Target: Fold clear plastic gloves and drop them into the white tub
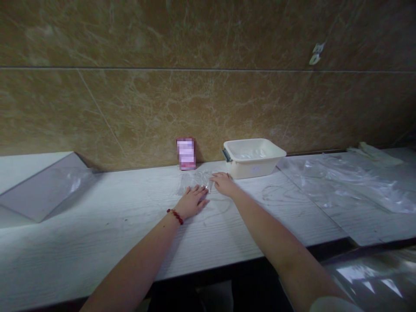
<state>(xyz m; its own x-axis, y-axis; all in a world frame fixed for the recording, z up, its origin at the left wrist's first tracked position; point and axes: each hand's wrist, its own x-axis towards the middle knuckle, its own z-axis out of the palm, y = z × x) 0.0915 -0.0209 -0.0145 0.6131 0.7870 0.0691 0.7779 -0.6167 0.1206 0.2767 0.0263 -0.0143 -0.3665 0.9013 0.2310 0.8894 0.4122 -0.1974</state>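
Observation:
A clear, crinkled plastic bag (191, 180) lies on the white wood-grain table in front of me. My left hand (191, 203), with a red bead bracelet (175, 216) at the wrist, rests flat with its fingers spread over the bag's near edge. My right hand (223, 183) reaches the bag's right end, fingers stretched forward and touching the plastic; its thumb is hidden. Just behind the bag, a phone (186, 154) with a blurred screen leans upright against the wall. To the right of it stands a cream plastic tub (256, 168) with clear plastic inside.
A white box-like block (35, 186) sits at the left, with clear plastic (78, 180) beside it. Loose clear plastic sheets (344, 182) cover the right side of the table. More shiny plastic (370, 277) lies below the table's right front edge. A marbled wall (146, 112) bounds the back.

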